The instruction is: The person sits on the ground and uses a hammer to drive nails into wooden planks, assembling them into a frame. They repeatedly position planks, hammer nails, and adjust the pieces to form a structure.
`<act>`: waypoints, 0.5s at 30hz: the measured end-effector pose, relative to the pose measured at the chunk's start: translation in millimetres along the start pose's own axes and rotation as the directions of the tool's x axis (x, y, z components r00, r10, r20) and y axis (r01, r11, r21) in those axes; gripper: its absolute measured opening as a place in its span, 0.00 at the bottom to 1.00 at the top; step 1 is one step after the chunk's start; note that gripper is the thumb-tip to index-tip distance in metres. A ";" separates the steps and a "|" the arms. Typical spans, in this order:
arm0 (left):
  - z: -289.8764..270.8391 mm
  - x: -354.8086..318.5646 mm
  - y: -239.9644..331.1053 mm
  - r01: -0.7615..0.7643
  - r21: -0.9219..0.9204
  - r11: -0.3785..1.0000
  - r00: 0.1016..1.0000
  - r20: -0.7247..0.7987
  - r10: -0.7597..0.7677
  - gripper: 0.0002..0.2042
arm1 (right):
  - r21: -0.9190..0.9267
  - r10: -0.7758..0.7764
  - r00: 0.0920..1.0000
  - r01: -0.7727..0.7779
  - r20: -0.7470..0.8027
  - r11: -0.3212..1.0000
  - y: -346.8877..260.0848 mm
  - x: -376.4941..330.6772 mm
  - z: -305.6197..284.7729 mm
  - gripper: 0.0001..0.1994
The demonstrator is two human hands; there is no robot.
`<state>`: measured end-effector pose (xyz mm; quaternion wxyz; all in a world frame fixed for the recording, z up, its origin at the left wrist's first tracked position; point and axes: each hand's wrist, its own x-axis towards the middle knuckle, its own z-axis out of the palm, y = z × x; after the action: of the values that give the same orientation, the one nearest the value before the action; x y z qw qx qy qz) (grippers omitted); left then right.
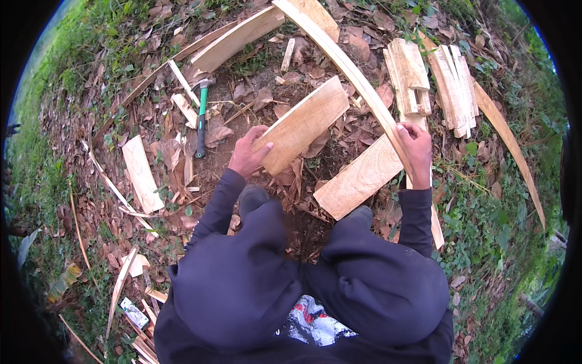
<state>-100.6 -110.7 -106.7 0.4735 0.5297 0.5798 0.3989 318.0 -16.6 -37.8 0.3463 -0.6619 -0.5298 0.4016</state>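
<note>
Shirt print (315, 321): showing white with red lettering on dark cloth — creasing between the knees, not reading clearly.
Packet (134, 312): lying at lower left beside wood scraps (144, 349), showing a white face with green and dark marks, too small to read.
Held board (306, 124): slanting up to the right, ahead of the feet, above the leafy ground; looking flat, broad and pale tan, showing faint grain on the face and a lighter edge along the upper left.
Left hand (250, 151): pinching the near end of the held board, pressing the thumb on the broad face and curling the fingers along the left edge.
Long strip (357, 76): running from the top of the view down to the right hand, looking narrow and pale, curving in the wide view.
Right hand (415, 148): pinching the long strip near its lower end.
Second board (361, 176): lying near the right foot, showing swirling grain, reaching up to the long strip — cannot tell if touching.
Hammer (202, 121): lying left of the held board, showing a green-and-black handle and grey head.
Stack (412, 76): lying beyond the right hand.
Slats (453, 91): resting together just right of the stack.
</note>
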 end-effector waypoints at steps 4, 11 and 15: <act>-17.6 -6.3 -59.8 0.419 -0.489 0.765 0.900 0.113 -0.421 0.17 | -0.068 -0.047 0.998 0.050 0.038 0.996 -50.4 1.5 -0.4 0.11; -6.5 -16.3 -53.5 0.449 -0.765 0.462 0.833 0.172 -0.525 0.10 | -0.131 -0.029 0.999 0.032 0.023 0.991 -54.3 4.7 -13.5 0.13; -23.7 -20.6 -79.9 0.497 -0.828 0.260 0.810 0.334 -0.483 0.11 | -0.115 -0.055 0.998 0.057 0.017 0.992 -54.3 -1.4 -7.1 0.13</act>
<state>-142.7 -139.9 -175.6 0.7804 -0.0039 0.4113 0.4709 301.3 -7.4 13.6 0.3150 -0.6630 -0.5727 0.3650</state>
